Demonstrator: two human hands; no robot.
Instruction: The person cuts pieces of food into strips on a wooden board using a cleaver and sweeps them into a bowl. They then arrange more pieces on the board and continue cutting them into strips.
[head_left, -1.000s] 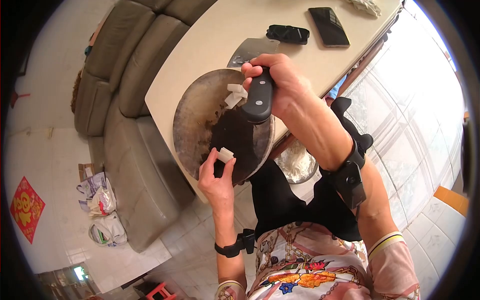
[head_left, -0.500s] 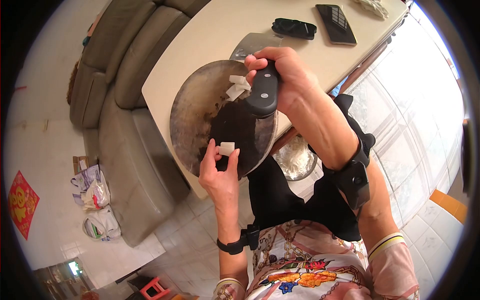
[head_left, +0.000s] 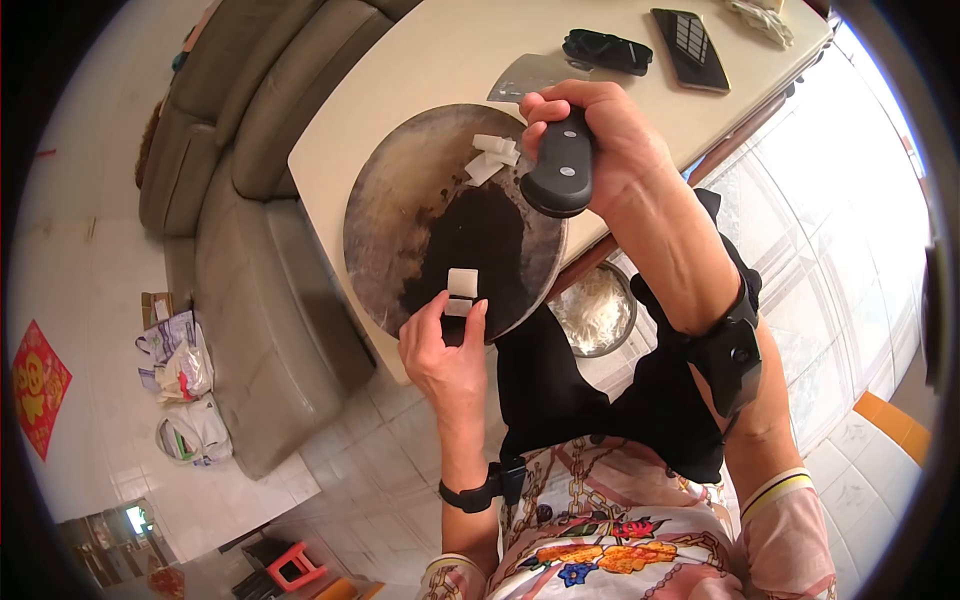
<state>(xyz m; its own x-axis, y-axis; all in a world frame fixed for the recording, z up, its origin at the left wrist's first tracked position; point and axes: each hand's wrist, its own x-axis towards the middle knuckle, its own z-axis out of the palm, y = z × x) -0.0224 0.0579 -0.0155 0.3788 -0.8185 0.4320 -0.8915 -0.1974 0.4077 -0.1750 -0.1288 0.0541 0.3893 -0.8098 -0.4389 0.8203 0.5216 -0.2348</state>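
Observation:
My left hand (head_left: 443, 352) is at the near edge of a round wooden cutting board (head_left: 385, 215). Thumb and fingers pinch a small white vegetable piece (head_left: 459, 307). Just beyond the fingertips another white block (head_left: 462, 281) sits on the board's dark wet patch. My right hand (head_left: 597, 135) is wrapped round the black riveted handle of a cleaver (head_left: 563, 170), raised over the board's right side. Its broad grey blade points away past the hand, toward the far side. Several white slices (head_left: 490, 160) lie in a loose heap near the board's far rim.
The board rests on a cream table (head_left: 420, 60). Farther back lie a black glasses-like object (head_left: 607, 51), a phone (head_left: 691, 48) and a crumpled pale cloth (head_left: 762, 22). Below the table's edge stands a bowl (head_left: 628, 330) of white shreds. A grey sofa (head_left: 265, 310) borders the left.
Two white pieces now show at my left fingertips where one block showed before. My right hand and the cleaver have shifted rightward. The whole view has moved slightly as well.

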